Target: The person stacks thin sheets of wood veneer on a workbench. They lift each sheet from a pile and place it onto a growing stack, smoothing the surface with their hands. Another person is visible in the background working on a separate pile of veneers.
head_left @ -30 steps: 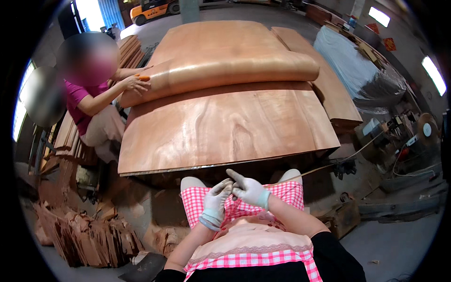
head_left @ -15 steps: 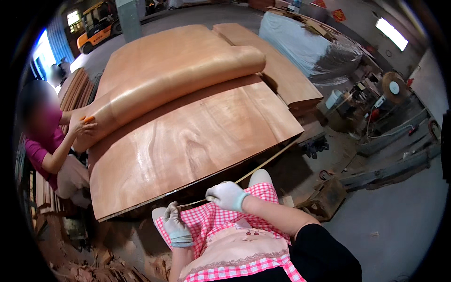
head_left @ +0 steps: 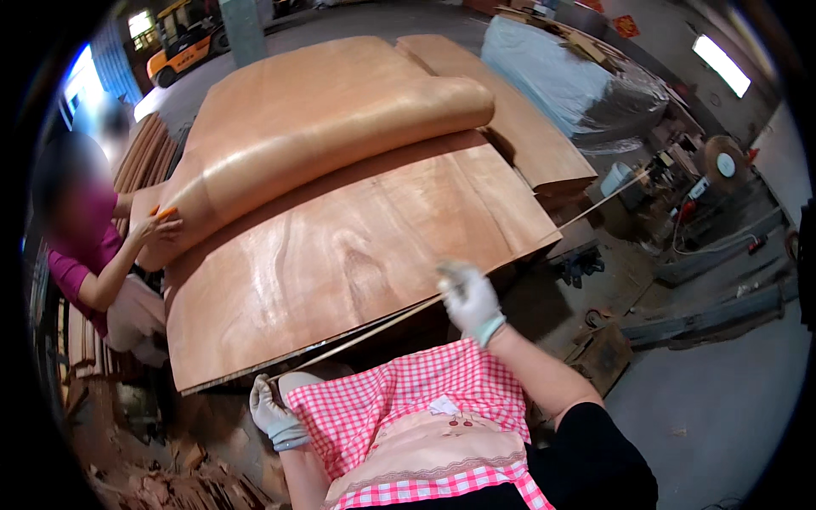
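Observation:
A long thin tan strip (head_left: 382,326) runs along the near edge of a stack topped by a reddish-brown wood sheet (head_left: 399,229). My gloved left hand (head_left: 274,410) is closed on the strip's near-left end, by the stack's near-left corner. Over the near edge, my gloved right hand (head_left: 473,302) is at the strip, its fingers smeared by motion, so its grip is unclear. Beyond it the strip stretches to the far right. Another wood sheet (head_left: 314,140) is curled back into a thick fold across the stack. A co-worker's hand (head_left: 159,225) rests on the fold's left end, with something orange at the fingers.
A second wood stack (head_left: 510,119) stands behind on the right, near a plastic-wrapped pile (head_left: 544,81). At right are a brown reel (head_left: 722,160), a white bucket (head_left: 615,178) and a metal rail (head_left: 705,319). Wood scraps (head_left: 183,489) lie at lower left; a forklift (head_left: 180,53) stands far left.
My right hand has moved up and right to the sheet's near edge. My left hand has shifted left and slightly down. The strip is now stretched longer between them.

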`<state>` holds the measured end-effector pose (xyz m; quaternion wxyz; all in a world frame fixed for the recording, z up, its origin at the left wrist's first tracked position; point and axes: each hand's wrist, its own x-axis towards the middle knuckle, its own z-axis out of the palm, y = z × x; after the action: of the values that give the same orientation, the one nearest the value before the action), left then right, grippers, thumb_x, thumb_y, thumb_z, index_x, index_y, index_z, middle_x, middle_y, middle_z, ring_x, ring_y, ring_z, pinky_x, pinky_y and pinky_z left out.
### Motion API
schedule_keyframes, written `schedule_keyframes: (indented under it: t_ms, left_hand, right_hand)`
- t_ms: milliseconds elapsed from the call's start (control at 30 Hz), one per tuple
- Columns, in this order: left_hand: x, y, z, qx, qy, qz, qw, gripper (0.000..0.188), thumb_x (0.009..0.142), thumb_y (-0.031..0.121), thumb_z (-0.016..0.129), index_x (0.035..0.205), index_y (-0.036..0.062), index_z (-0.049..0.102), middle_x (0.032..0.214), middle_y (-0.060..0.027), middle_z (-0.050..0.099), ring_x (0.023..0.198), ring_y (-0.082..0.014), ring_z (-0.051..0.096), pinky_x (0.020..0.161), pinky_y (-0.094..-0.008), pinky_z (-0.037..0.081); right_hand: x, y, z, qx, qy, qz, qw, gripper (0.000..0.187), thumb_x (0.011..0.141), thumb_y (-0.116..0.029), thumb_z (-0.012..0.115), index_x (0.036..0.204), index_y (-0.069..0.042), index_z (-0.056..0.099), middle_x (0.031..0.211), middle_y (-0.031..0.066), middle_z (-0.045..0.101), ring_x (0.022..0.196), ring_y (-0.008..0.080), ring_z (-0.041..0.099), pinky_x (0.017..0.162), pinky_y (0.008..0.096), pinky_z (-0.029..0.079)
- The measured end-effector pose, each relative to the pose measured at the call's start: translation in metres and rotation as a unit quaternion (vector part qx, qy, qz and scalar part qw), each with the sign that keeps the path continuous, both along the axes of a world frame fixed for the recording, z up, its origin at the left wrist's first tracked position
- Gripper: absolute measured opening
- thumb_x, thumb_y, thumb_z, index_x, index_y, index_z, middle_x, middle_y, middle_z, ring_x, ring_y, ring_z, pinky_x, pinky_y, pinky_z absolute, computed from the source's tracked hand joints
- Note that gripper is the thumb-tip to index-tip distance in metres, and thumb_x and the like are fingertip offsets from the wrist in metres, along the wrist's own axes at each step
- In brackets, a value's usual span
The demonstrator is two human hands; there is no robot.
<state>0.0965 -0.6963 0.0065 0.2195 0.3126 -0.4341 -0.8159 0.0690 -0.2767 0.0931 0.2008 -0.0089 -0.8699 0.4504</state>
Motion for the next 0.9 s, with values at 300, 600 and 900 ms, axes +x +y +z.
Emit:
schedule_keyframes:
  t_ms: [300, 600, 900]
  left_hand:
    - [-0.019, 0.001, 0.007, -0.004, -0.017, -0.011, 1.0, 0.016, 0.091, 0.003, 0.072, 0.105, -0.0041, 0.067, 0.094, -0.0112, 0.073, 0.082, -0.0197, 0.069, 0.076, -0.0323, 0.06]
    - [-0.034, -0.086, -0.047, -0.139, -0.027, 0.12, 0.983, 0.017, 0.086, -0.003, 0.076, 0.103, -0.0033, 0.073, 0.095, -0.0067, 0.073, 0.085, -0.014, 0.066, 0.081, -0.0258, 0.056]
    - [-0.029, -0.173, -0.076, -0.138, -0.058, 0.158, 0.976, 0.02, 0.086, -0.012, 0.065, 0.104, -0.0032, 0.071, 0.104, -0.0116, 0.073, 0.093, -0.0196, 0.069, 0.09, -0.031, 0.058]
  right_hand:
    - [-0.049, 0.048, -0.004, 0.182, -0.286, 0.245, 0.909, 0.04, 0.096, -0.037, 0.061, 0.117, -0.004, 0.07, 0.116, 0.0204, 0.069, 0.112, 0.0366, 0.063, 0.096, 0.0435, 0.05]
    - [-0.059, 0.037, -0.013, 0.203, -0.324, 0.207, 0.901, 0.032, 0.09, -0.028, 0.067, 0.1, 0.002, 0.071, 0.097, 0.0221, 0.072, 0.095, 0.0358, 0.069, 0.084, 0.0427, 0.052]
    - [-0.066, 0.014, -0.026, 0.349, -0.234, 0.219, 0.881, 0.022, 0.091, -0.025, 0.064, 0.103, -0.008, 0.073, 0.104, 0.0141, 0.07, 0.105, 0.0335, 0.065, 0.089, 0.0439, 0.053]
